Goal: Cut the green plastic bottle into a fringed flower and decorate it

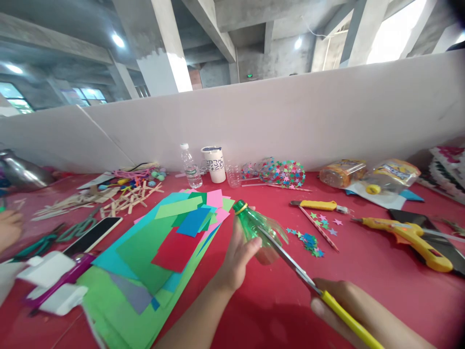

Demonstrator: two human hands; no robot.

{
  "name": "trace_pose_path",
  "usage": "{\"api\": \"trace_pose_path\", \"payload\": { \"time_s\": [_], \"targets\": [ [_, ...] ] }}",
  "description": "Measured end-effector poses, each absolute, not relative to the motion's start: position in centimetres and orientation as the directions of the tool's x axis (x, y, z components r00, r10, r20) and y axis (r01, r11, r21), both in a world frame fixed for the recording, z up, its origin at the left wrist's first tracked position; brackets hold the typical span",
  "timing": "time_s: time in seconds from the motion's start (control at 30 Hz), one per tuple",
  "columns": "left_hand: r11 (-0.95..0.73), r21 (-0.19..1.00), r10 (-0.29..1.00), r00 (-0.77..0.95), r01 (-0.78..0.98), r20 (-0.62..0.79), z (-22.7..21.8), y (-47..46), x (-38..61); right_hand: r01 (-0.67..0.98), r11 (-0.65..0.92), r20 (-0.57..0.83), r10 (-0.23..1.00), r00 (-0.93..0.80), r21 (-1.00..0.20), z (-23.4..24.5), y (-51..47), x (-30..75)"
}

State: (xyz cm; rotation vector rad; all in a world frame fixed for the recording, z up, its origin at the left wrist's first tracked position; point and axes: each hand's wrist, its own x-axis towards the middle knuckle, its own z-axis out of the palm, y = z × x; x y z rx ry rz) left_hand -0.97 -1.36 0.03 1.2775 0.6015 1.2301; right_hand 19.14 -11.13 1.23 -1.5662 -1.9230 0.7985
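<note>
My left hand (238, 257) grips the top part of a green plastic bottle (254, 227) with a green cap, held over the red table (363, 271). My right hand (348, 305) is closed round the yellow handles of a pair of scissors (290, 261). The scissor blades reach up and left into the bottle's cut body. A pile of coloured paper sheets (163, 247) lies just left of my left hand.
A yellow glue gun (410, 237), a yellow utility knife (317, 205) and loose paper stars (312, 240) lie to the right. A water bottle (189, 167), a white cup (215, 164), wooden sticks (109, 201), a phone (92, 235) and another person's hand (9, 228) are further left.
</note>
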Motion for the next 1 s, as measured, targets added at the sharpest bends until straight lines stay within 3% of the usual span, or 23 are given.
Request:
{"api": "trace_pose_path", "payload": {
  "time_s": [0.13,0.5,0.7,1.0],
  "targets": [
    [-0.159,0.939,0.879,0.390,-0.304,0.275,0.0,-1.5,-1.1,0.660,0.154,0.027,0.980,-0.199,-0.735,1.5,-11.0,19.1],
    [-0.118,0.935,0.880,0.401,-0.336,0.255,-0.1,-1.5,-1.0,0.688,0.101,0.022,0.992,-0.122,-0.719,0.5,-11.2,18.9],
    [-0.144,0.959,0.862,0.445,-0.245,0.243,0.4,-1.9,-0.8,0.704,0.126,0.005,0.985,-0.172,-0.699,1.0,-11.0,19.1],
    [-0.110,0.960,0.862,0.456,-0.256,0.220,0.7,-2.0,-0.6,0.670,0.078,0.010,0.994,-0.106,-0.738,0.0,-11.3,18.7]
  ]
}}
